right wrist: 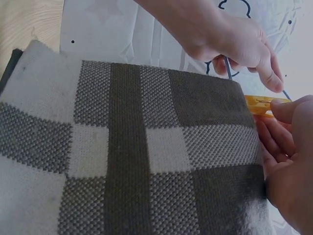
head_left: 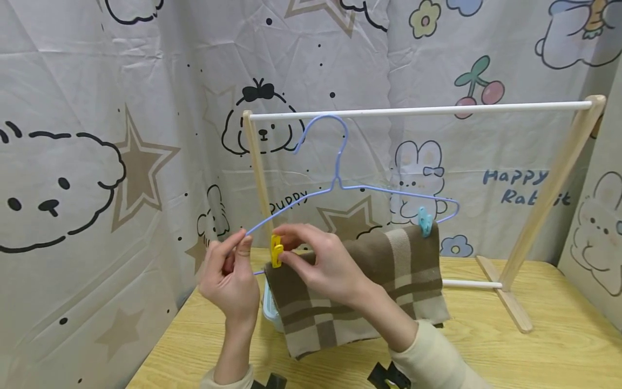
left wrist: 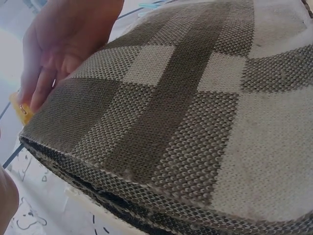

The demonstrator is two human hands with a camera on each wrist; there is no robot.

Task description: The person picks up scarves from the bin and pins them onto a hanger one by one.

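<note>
A blue wire hanger (head_left: 291, 205) stands upright above the table, its left end gripped by my left hand (head_left: 232, 275). Over its lower bar hangs a folded brown plaid knit cloth (head_left: 350, 302), a scarf by its look. My right hand (head_left: 328, 259) pinches a yellow clothespin (head_left: 276, 252) between thumb and fingers at the cloth's top left corner. A light-blue clothespin (head_left: 425, 222) clips the top right corner. In the right wrist view the yellow clothespin (right wrist: 264, 104) lies across the cloth's edge, with my left hand (right wrist: 239, 46) beyond it.
Behind the hanger is a drying rack with a white rod (head_left: 418, 111) and wooden legs (head_left: 549, 205). A pale-blue container (head_left: 272, 308) shows partly behind the cloth on the wooden table (head_left: 549, 356). Printed curtains (head_left: 160, 70) hang at the back and left.
</note>
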